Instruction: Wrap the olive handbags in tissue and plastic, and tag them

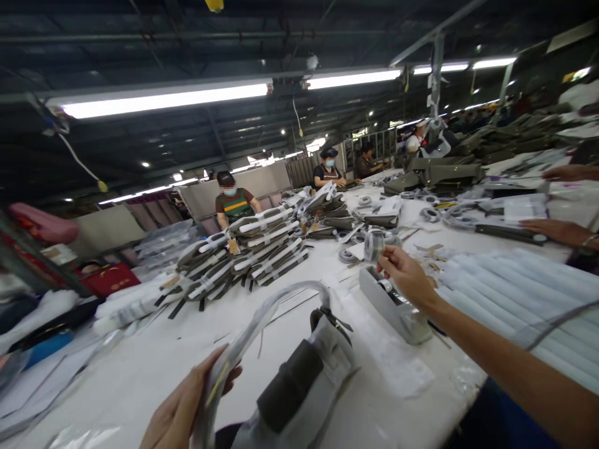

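Note:
My left hand [194, 396] is curled around the long handle [269, 305] of a bag, which is wrapped in pale film. The bag [292, 386] lies on the white table in front of me, dark olive with whitish wrapping over part of it. Further right, my right hand [405, 274] has its thumb and fingers closed at the edge of a roll of clear tape [374, 246]. Just below that hand stands a grey tape dispenser [393, 312]. Part of the roll is hidden by my fingers.
Stacked wrapped olive bag pieces [262, 243] lie ahead. White padded sheets [524, 305] are piled at right, near a co-worker's hand [552, 229] and a wrapped strap [505, 232]. Olive bags [444, 174] fill the far right. A co-worker [234, 202] stands across the table [154, 368].

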Demonstrator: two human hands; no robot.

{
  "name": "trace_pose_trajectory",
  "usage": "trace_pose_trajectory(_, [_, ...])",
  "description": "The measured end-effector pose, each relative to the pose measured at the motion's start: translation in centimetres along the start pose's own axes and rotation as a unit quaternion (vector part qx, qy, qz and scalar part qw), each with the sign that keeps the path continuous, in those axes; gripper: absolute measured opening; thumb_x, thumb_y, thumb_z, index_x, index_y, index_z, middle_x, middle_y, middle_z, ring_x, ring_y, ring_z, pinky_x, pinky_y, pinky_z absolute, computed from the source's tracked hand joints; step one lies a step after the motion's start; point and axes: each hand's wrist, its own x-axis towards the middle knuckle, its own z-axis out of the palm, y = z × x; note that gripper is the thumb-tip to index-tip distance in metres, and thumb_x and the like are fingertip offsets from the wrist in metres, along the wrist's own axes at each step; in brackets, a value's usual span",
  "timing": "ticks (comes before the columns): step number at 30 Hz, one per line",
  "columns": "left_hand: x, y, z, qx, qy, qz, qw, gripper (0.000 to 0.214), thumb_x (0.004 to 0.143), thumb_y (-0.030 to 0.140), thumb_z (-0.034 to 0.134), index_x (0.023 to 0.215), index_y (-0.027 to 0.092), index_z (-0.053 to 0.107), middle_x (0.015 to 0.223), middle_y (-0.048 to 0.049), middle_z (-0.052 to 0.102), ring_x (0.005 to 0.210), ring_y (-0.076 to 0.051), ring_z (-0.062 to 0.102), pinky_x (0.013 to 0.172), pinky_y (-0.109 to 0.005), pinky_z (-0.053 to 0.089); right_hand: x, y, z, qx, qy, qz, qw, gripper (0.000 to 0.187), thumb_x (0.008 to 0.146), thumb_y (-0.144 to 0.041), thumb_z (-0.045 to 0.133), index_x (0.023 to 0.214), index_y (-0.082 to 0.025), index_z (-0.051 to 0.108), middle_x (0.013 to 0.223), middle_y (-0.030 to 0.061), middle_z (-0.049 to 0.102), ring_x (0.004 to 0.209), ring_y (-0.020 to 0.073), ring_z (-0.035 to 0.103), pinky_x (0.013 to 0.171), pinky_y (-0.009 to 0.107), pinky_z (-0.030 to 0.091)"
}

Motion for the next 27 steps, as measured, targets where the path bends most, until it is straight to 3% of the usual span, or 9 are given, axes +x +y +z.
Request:
trace_pose_trajectory(5, [1.0,3.8,0.1,0.002,-0.171,0.032,0.985,0.068,0.087,0.068,0.051,0.121,0.011,0.066,0.104,-0.0124,0.073,0.095,-0.028,0.069,0.093,-0.043,0.054,-12.2,-6.3,4.4,-0.03,-0.045,-0.124,0.991,0.028,0.093,-0.039,0.054,0.118,-0.026,0.055,0.084,0.0049,0.071,0.075,0.0215,0.069,0.07,0.034,0.055])
trace_pose_trajectory(9, [1.4,4.2,-0.3,0.005,-0.24,0.038,0.97,0.057,0.093,0.058,0.05,0.121,0.011,0.063,0.108,-0.0134,0.071,0.095,-0.025,0.068,0.086,-0.038,0.056,-18.0,-9.2,9.8,-0.039,-0.092,-0.232,0.968,0.027,0.095,-0.029,0.051,0.122,-0.026,0.055,0.099,0.0078,0.074,0.08,0.0217,0.072,0.073,0.034,0.059])
trace_pose_trajectory(12, [1.5,4.3,-0.3,0.005,-0.274,0.028,0.961,0.054,0.091,0.059,0.053,0.113,0.011,0.066,0.113,-0.0149,0.069,0.103,-0.027,0.065,0.084,-0.038,0.057,-18.8,-11.0,13.2,-0.053,-0.041,-0.309,0.949,0.025,0.095,-0.021,0.052,0.119,-0.021,0.058,0.107,0.0087,0.074,0.091,0.0216,0.072,0.081,0.033,0.059])
trace_pose_trajectory(15, [1.7,4.5,-0.3,0.018,-0.301,0.017,0.953,0.055,0.088,0.063,0.056,0.103,0.011,0.069,0.108,-0.0138,0.069,0.101,-0.027,0.063,0.084,-0.04,0.057,-18.2,-12.3,15.1,-0.065,-0.023,-0.336,0.939,0.023,0.094,-0.015,0.053,0.116,-0.019,0.059,0.111,0.0078,0.073,0.098,0.0202,0.071,0.085,0.031,0.058])
trace_pose_trajectory(19, [2.2,5.0,-0.4,0.053,-0.307,0.023,0.95,0.058,0.085,0.067,0.056,0.093,0.012,0.072,0.093,-0.0097,0.07,0.091,-0.024,0.062,0.087,-0.039,0.053,-17.7,-13.3,15.9,-0.071,-0.03,-0.358,0.93,0.022,0.094,-0.014,0.054,0.114,-0.019,0.06,0.113,0.0084,0.072,0.098,0.0205,0.071,0.086,0.032,0.058])
trace_pose_trajectory(23, [2.7,5.0,-0.6,0.041,-0.329,0.009,0.943,0.056,0.086,0.065,0.056,0.098,0.013,0.073,0.092,-0.0091,0.071,0.087,-0.022,0.061,0.091,-0.038,0.049,-17.6,-14.0,16.5,-0.056,-0.034,-0.351,0.934,0.022,0.092,-0.013,0.055,0.113,-0.017,0.061,0.113,0.0093,0.072,0.097,0.0213,0.071,0.086,0.033,0.058])
trace_pose_trajectory(27, [2.7,4.9,-0.5,-0.007,-0.349,0.026,0.937,0.046,0.089,0.057,0.059,0.104,0.015,0.072,0.091,-0.0057,0.07,0.086,-0.018,0.059,0.087,-0.03,0.046,-17.2,-14.9,16.7,-0.026,-0.034,-0.347,0.937,0.021,0.094,-0.014,0.055,0.113,-0.017,0.061,0.113,0.0103,0.072,0.099,0.0212,0.071,0.087,0.031,0.058])
